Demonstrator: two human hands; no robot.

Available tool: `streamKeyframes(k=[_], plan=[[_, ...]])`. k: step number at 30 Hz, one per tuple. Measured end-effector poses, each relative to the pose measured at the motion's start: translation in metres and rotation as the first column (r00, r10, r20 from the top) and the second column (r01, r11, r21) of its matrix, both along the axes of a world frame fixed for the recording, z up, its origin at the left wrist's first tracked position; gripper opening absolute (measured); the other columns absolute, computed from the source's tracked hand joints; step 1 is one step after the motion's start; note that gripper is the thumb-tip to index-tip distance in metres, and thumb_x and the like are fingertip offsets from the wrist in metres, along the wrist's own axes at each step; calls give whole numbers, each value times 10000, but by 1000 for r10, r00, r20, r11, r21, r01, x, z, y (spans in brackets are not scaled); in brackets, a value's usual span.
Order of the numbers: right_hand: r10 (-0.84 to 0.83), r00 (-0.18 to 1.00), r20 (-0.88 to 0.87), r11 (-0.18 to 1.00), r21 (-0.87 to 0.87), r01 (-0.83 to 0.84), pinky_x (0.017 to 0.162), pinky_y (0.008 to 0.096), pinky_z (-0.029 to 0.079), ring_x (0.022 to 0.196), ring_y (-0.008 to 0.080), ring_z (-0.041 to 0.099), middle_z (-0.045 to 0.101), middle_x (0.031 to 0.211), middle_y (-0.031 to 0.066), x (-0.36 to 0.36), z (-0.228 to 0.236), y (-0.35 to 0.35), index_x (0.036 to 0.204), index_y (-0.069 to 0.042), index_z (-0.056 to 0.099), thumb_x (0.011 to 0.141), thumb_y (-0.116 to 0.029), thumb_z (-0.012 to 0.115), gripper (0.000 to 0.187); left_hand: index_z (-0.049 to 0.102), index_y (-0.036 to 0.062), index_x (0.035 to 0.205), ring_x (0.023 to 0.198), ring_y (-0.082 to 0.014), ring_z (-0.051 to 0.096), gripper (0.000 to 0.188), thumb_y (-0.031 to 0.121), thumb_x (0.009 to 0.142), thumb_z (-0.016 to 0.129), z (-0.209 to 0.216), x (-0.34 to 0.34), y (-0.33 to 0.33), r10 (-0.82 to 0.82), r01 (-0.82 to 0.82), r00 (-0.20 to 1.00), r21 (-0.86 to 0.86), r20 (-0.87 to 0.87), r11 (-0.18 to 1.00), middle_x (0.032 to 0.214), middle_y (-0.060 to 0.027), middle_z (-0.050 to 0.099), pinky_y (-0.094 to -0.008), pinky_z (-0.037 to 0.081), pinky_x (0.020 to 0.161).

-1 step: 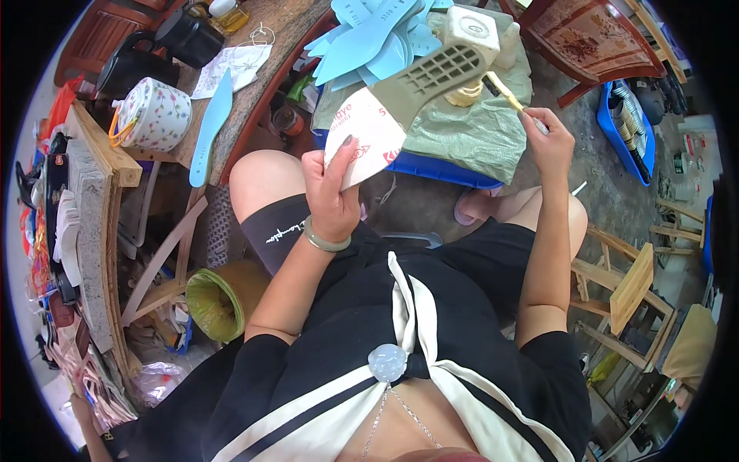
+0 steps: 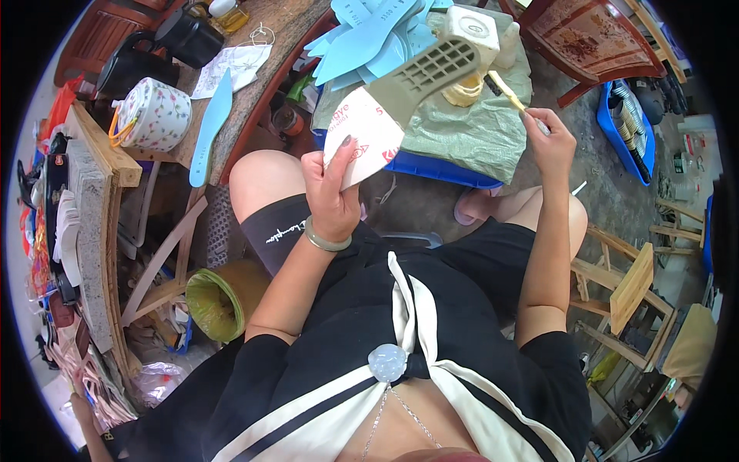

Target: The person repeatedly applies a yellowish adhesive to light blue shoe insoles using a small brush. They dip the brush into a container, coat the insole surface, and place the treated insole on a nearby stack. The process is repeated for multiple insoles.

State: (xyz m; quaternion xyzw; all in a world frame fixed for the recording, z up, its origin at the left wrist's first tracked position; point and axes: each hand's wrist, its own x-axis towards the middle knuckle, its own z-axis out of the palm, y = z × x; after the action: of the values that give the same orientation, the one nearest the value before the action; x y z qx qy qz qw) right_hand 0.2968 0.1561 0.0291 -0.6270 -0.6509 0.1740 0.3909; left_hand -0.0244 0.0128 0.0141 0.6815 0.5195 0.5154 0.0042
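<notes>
My left hand (image 2: 331,192) grips a shoe insole board (image 2: 368,142) by its white end with red print, thumb on top. The board's other end is olive grey with a grid pattern, tilted up and away to the right. In my right hand (image 2: 549,146) is a small brush (image 2: 509,96) with a pale handle, its head apart from the board. Close by the board's grid end stands a white plastic container (image 2: 462,94), partly hidden by the board. Behind it lies a pile of light blue insole-shaped pieces (image 2: 362,52).
A green sheet (image 2: 462,146) covers a low work surface over a blue bin (image 2: 439,171). One blue piece (image 2: 211,131) lies on the table at left, beside a flowered pot (image 2: 158,114). A lined bin (image 2: 215,304) stands by my left leg; a wooden chair (image 2: 585,38) is far right.
The insole board has tilted slightly, its grid end shifting a little left and up. The brush has turned slightly; both hands stay nearly in place.
</notes>
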Motion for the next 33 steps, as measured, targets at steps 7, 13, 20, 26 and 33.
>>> streamKeyframes(k=[7,13,20,26,33], plan=[[77,965,-251,994,97,-54,706,194,448,756,50,579,669,804,-4,-1,19,-24,896,-6,698,829,-91,697,109,503,-9,1296,913,-213,453,461,117,873,638,-9,-4,-1,86,-86,996,-11,-6,996,1015,-92,517,-300,381,834],[162,922,-350,986,87,-140,736,187,435,788,57,575,660,811,-6,-13,17,-45,898,9,691,828,-63,696,100,534,-1,1273,881,-202,435,449,162,872,655,-7,-1,-3,102,-86,985,-115,140,990,978,-86,470,-288,392,784],[103,983,-152,995,21,-101,688,224,463,734,76,597,674,779,25,-14,2,-17,920,-42,697,818,-144,700,145,232,47,1460,866,-128,507,587,217,973,512,1,0,4,68,114,627,-178,776,978,1017,-57,483,-241,437,717],[183,922,342,968,102,-230,664,360,502,719,282,644,675,798,109,-9,-1,36,863,-104,688,782,-239,663,160,299,34,1403,1091,-203,553,472,98,971,478,-8,-24,-6,-43,533,-245,172,968,828,1206,-97,514,-337,461,1000],[252,765,593,953,-14,-303,674,401,508,764,304,640,662,803,117,-29,-5,66,842,-103,651,797,-249,637,153,417,69,1333,1057,-210,519,413,46,935,521,-9,-15,-30,-13,706,-337,262,941,658,1237,-79,519,-330,491,920]])
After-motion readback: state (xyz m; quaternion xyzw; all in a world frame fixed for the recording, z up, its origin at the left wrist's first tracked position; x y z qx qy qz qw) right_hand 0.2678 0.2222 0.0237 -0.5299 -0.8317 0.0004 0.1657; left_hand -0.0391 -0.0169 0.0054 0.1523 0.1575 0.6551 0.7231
